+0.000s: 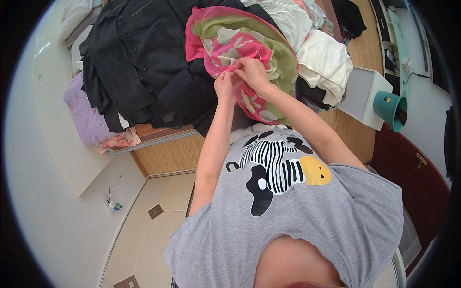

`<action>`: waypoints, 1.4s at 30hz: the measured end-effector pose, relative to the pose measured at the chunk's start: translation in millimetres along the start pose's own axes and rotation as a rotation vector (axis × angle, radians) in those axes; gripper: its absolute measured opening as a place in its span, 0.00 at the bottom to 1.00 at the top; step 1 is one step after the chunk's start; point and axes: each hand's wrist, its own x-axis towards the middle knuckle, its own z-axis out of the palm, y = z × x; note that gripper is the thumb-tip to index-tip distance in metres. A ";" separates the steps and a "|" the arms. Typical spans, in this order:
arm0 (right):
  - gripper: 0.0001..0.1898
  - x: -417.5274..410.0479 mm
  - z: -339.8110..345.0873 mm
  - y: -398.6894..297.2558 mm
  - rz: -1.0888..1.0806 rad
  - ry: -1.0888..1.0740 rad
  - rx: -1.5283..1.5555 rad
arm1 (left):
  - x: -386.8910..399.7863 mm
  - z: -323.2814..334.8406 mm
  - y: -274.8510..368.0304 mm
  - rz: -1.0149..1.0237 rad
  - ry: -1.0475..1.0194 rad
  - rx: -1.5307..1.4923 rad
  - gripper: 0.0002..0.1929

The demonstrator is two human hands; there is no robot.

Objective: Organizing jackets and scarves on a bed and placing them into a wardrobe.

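Observation:
A sheer pink and green scarf (281,61) with pale floral patterns lies spread over the dark clothing in front of me. Both hands meet at a bunched pink bit of it. My left hand (225,86) pinches the fabric from the near left, fingertips together. From the right, my right hand (251,73) grips the same bunch between thumb and fingers. Whether the bunch is a knot is hidden by the fingers. Left of the scarf lies a dark buttoned coat (126,54), and a black padded garment (189,93) shows under the scarf's left edge.
White garments (320,64) are heaped on the right. A lilac floral cloth (86,111) lies at the left by the wall. The wooden platform (165,153) has a checked edge. A teal bin (387,109) rests against a white box (367,93) at the right.

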 end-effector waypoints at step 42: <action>0.07 7.3 -6.1 6.1 -0.048 0.019 0.183 | -0.9 8.0 17.4 0.048 -0.084 0.152 0.12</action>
